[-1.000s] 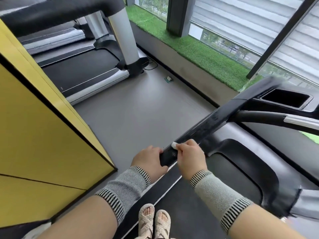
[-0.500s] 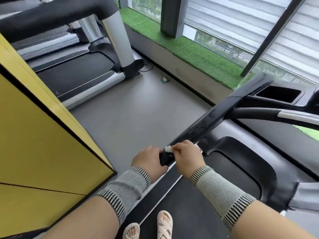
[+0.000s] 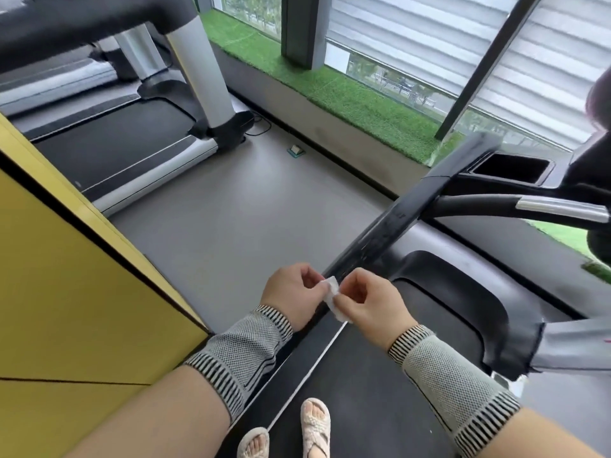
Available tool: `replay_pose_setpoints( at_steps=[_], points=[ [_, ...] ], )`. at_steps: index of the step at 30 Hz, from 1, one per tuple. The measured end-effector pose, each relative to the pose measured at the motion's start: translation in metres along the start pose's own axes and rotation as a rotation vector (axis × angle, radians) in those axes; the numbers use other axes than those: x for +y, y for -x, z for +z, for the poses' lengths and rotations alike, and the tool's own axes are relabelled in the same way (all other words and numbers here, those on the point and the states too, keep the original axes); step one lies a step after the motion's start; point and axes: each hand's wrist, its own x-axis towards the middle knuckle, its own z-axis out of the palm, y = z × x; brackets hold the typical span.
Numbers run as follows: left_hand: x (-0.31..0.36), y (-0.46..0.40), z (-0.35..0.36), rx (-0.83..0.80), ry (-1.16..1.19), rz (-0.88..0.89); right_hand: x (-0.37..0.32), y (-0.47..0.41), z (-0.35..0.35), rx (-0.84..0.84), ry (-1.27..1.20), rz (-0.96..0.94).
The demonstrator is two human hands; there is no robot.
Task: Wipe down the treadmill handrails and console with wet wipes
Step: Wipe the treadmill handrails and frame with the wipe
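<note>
Low in the frame's centre, my left hand (image 3: 292,292) and right hand (image 3: 370,304) both pinch the small wet wipe (image 3: 333,297), held just off the handrail (image 3: 380,236). I judge the console (image 3: 515,166) at right still needs wiping.

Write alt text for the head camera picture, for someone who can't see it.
Both hands, left hand and right hand, pinch a small white wet wipe between them at the near end of a black treadmill handrail. Grey floor and a second treadmill lie beyond.
</note>
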Motion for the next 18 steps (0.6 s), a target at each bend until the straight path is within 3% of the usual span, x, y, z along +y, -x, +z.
replay_pose_setpoints(
  at_steps=[3,7,12,18],
  points=[
    [0.006,-0.004,0.003,0.001,0.002,-0.039,0.0,0.009,-0.001,-0.003,0.234,-0.112],
    [0.011,-0.008,0.01,-0.039,0.059,-0.092,0.013,0.011,0.001,0.122,0.465,-0.36],
    [0.008,-0.007,0.009,0.03,0.048,-0.065,0.015,-0.015,-0.018,0.398,0.355,-0.238],
    [-0.001,-0.003,0.008,0.046,-0.167,-0.071,0.012,-0.066,-0.035,0.357,0.464,-0.16]
  ],
)
